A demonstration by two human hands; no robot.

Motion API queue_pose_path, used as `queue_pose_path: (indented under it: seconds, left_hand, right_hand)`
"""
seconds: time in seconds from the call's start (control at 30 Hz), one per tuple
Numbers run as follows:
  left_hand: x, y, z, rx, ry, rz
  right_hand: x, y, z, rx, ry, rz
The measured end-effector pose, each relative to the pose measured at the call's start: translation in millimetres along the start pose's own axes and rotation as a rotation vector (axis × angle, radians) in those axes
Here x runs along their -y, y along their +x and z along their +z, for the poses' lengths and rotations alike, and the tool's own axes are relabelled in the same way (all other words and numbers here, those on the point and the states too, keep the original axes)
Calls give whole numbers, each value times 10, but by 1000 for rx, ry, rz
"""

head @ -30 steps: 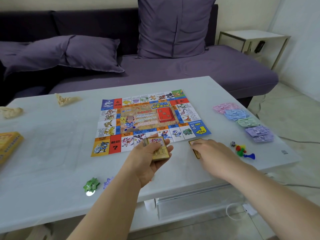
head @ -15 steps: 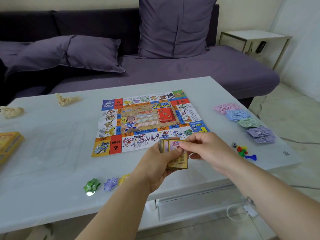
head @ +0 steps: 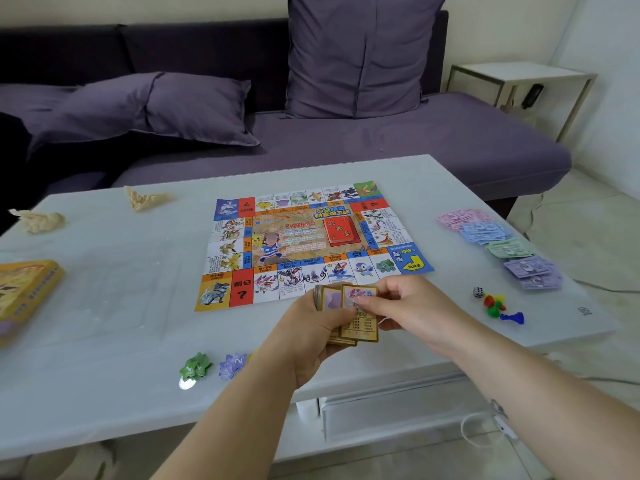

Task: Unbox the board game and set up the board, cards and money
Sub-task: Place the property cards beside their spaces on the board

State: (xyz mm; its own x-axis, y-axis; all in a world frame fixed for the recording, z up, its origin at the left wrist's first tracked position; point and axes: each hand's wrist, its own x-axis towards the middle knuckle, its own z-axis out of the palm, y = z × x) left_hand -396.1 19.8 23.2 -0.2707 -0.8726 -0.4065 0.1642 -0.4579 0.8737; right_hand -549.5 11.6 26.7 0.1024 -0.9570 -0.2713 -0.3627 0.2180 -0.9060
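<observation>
We note the left hand [head: 304, 339] gripping the card stack [head: 327, 300], the right hand [head: 410, 306] pinching its top card [head: 361, 328]. On the board [head: 311, 237], near squares read "?" and "2000".

White table [head: 104, 306] bears board [head: 304, 237], money [head: 498, 244], pawns [head: 495, 304], box [head: 24, 289].

The left edge cuts off the yellow box [head: 27, 289]. We cannot read the top card [head: 360, 325], its picture partly covered by the right hand [head: 412, 306]; the left hand [head: 311, 341] hides the lower card stack [head: 327, 301]. Only 1 corner of a yellow token [head: 255, 352] shows.
</observation>
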Motion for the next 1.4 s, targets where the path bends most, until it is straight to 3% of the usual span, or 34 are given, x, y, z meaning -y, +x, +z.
queue_pose_path:
  seconds: [0.17,0.3,0.5,0.67,1.03,1.4]
  left_hand:
    - [-73,-46,-166,-90,-116,8]
    - [-260,-118,-542,-276,-362,140]
    - [-440,-233,-1038,-452,-509,267]
    - [-509,-270,-1198,-464,-574,337]
    - [-578,-307,-1247,-422,-605,354]
    - [-585,-335,-1218,-428,-606,348]
  right_hand:
    - [34,63,69,-83,3,-58]
    - [82,128,128,-141,-91,-99]
    - [233,252,485,-144,-221,-144]
    - [329,464,915,-106,-343,-124]
    - [267,523,1254,-196,-690,-112]
    - [306,427,1273,-200,-800,-175]
